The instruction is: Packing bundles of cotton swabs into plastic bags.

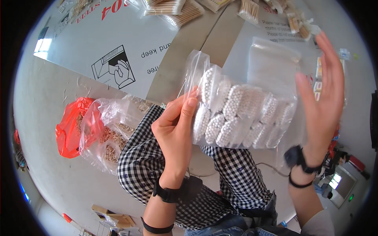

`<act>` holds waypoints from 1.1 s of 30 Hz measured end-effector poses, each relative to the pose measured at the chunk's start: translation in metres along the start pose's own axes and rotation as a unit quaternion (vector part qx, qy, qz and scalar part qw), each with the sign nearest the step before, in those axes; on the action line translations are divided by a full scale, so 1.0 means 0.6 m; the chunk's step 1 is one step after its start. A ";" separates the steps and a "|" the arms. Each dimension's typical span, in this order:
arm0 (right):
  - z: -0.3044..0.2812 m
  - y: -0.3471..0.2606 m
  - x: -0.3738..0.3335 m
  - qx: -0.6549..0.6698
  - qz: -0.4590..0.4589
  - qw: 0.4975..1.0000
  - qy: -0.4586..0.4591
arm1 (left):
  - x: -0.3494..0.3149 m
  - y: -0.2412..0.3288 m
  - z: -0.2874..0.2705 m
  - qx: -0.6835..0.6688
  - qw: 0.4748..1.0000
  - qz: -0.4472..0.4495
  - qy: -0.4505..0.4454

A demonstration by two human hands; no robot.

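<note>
My left hand point(177, 122) pinches the open end of a clear plastic bag point(198, 65) between thumb and fingers. Inside that bag, small packs of white-tipped cotton swabs point(235, 100) stand in two rows, their tips facing me. The filled bag is held up above my lap, at the table's near edge. To its right, my right hand point(325, 90) is raised with the fingers stretched out and nothing in it. A flat, empty-looking clear bag point(271, 59) lies on the table just behind the filled one.
Bundles of cotton swabs point(183, 13) lie along the table's far side, with more at the far right point(293, 19). A red plastic bag point(73, 128) and a clear bag of loose swab sticks point(110, 145) stand on the floor at left. Cardboard point(114, 218) lies lower left.
</note>
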State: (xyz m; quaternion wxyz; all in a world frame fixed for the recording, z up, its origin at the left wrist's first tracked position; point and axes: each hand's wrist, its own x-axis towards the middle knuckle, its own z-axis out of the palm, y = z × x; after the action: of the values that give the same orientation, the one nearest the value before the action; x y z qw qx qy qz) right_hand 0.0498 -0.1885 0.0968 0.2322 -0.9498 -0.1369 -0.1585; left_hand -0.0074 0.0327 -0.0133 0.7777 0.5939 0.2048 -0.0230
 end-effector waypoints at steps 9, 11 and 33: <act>0.155 0.181 0.160 0.013 -0.009 0.996 -0.093 | -0.005 0.011 -0.004 0.011 0.999 0.014 0.047; 0.188 0.215 0.178 -0.030 -0.059 0.993 -0.095 | -0.008 0.015 -0.007 0.023 0.999 0.023 0.038; 0.214 0.231 0.184 0.176 0.160 0.966 -0.101 | 0.012 0.041 0.013 0.270 0.961 0.058 -0.008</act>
State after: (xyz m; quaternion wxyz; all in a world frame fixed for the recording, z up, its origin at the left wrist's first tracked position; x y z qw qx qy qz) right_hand 0.2273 -0.2240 -0.0259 0.4032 -0.9145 -0.0317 0.0042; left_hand 0.0087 0.0339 0.0084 0.5898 0.7926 0.1503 -0.0371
